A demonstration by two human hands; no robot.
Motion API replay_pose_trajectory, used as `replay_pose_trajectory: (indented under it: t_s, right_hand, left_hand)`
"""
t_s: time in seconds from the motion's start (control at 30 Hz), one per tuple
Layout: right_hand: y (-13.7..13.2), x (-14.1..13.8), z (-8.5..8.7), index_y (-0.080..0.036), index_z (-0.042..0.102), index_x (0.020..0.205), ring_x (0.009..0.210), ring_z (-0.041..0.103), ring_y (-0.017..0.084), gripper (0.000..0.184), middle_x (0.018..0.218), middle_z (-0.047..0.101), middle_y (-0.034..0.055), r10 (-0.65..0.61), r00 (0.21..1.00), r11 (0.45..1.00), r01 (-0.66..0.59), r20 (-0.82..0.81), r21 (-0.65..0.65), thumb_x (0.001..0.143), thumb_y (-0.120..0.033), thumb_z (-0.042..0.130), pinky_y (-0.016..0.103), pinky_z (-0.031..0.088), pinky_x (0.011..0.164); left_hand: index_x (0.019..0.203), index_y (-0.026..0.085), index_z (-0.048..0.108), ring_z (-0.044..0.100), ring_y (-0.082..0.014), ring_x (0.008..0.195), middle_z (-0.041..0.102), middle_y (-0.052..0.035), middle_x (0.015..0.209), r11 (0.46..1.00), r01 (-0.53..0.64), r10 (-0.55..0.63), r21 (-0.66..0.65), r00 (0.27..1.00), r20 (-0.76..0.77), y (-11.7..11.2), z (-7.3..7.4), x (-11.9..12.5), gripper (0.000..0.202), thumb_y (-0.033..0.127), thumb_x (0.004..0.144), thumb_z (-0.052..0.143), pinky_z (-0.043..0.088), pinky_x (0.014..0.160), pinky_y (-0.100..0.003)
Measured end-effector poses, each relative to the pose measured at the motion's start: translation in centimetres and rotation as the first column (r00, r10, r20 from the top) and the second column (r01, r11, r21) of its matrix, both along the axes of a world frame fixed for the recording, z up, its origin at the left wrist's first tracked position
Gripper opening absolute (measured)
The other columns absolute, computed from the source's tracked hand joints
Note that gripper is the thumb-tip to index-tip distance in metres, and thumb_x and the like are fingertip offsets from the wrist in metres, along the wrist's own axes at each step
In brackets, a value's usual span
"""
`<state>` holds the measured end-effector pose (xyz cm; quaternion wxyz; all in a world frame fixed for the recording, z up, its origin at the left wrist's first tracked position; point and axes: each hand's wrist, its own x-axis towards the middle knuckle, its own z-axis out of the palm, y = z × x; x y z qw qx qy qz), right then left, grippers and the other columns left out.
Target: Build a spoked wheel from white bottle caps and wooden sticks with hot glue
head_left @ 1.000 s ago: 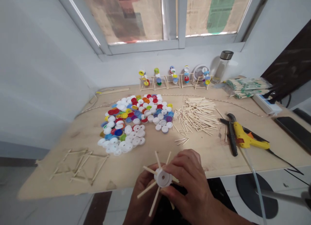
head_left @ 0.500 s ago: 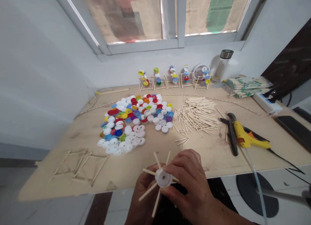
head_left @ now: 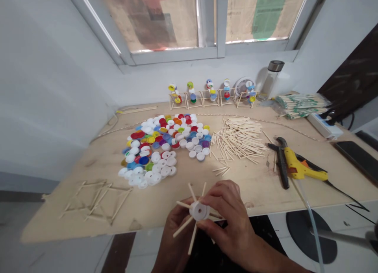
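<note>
A white bottle cap [head_left: 200, 211] with a small hole in its middle forms the hub of a wheel, and several wooden sticks [head_left: 183, 227] stick out around it like spokes. Above the table's front edge, my right hand [head_left: 228, 216] pinches the cap between thumb and fingers on its right side. My left hand [head_left: 174, 225] holds the spoked wheel from behind on the left, its fingertips partly hidden by cap and sticks. Two stick frames [head_left: 100, 200] lie on the table to the left. Beyond my hands is a pile of coloured bottle caps [head_left: 143, 161].
A heap of short sticks [head_left: 242, 137] lies right of the caps. Farther right are a yellow glue gun [head_left: 304, 166], black pliers [head_left: 282, 163] and a phone [head_left: 358, 159]. Along the wall stand several small cap wheels on frames [head_left: 210, 94], a fan [head_left: 243, 86] and a glass bottle [head_left: 270, 80].
Both hands have tilted the spoked wheel slightly and shifted it a little up and to the right. My grip looks the same, and the things on the table have not moved.
</note>
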<state>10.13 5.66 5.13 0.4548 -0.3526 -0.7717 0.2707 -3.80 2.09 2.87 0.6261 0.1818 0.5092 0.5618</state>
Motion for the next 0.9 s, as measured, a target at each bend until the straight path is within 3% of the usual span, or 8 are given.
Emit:
replay_pose_trajectory:
  t_s: [0.17,0.33,0.53,0.67,0.9]
  right_hand:
    - [0.1,-0.2,-1.0,-0.022,0.059,0.105,0.094,0.05,0.021,0.019,0.094,0.057,0.0046,0.004,0.999,0.999,-0.006,-0.051,-0.048,0.089,-0.031,0.059,0.037,0.04,0.082]
    - [0.3,-0.4,-2.3,-0.024,0.057,0.108,0.097,0.05,0.022,0.021,0.099,0.056,0.0047,-0.001,1.0,0.997,-0.001,-0.027,-0.075,0.088,-0.029,0.059,0.038,0.039,0.085]
    - [0.2,0.0,-2.9,-0.028,0.053,0.116,0.104,0.048,0.023,0.029,0.108,0.057,0.0047,-0.033,0.999,0.991,0.033,-0.004,-0.128,0.088,-0.027,0.058,0.04,0.038,0.089]
    - [-0.1,0.9,-3.4,-0.028,0.052,0.119,0.109,0.048,0.023,0.031,0.112,0.057,0.0046,-0.096,0.995,0.974,0.087,-0.035,-0.208,0.089,-0.025,0.055,0.04,0.039,0.093]
    - [-0.2,2.1,-4.7,-0.024,0.056,0.115,0.11,0.054,0.021,0.025,0.112,0.06,0.0071,-0.191,0.974,0.918,0.132,-0.125,-0.375,0.091,-0.026,0.049,0.037,0.045,0.093]
  left_hand:
    - [0.074,0.019,0.07,0.059,-0.0138,0.06,0.068,0.0004,0.067,0.999,-0.034,0.035,-0.036,0.999,0.042,0.3,-0.2,0.2,0.031,0.027,0.049,0.086,0.047,0.06,-0.022]
    - [0.072,0.02,0.071,0.059,-0.011,0.061,0.068,0.0019,0.068,0.998,-0.039,0.045,-0.049,0.993,0.109,0.8,-0.8,0.2,0.03,0.027,0.047,0.087,0.046,0.058,-0.017]
    - [0.078,0.019,0.072,0.061,-0.0106,0.063,0.068,0.0006,0.072,0.998,-0.047,0.053,-0.033,0.975,0.214,1.4,-1.9,-0.1,0.03,0.024,0.051,0.086,0.05,0.063,-0.018]
    - [0.082,0.017,0.072,0.063,-0.0123,0.069,0.069,-0.0016,0.078,0.996,-0.068,0.081,-0.053,0.944,0.32,1.4,-1.9,-0.1,0.033,0.022,0.052,0.085,0.053,0.071,-0.022]
    - [0.088,0.015,0.071,0.063,-0.0122,0.068,0.069,-0.0024,0.079,0.992,-0.059,0.098,-0.113,0.92,0.381,1.4,-1.7,0.2,0.033,0.018,0.057,0.082,0.054,0.069,-0.023]
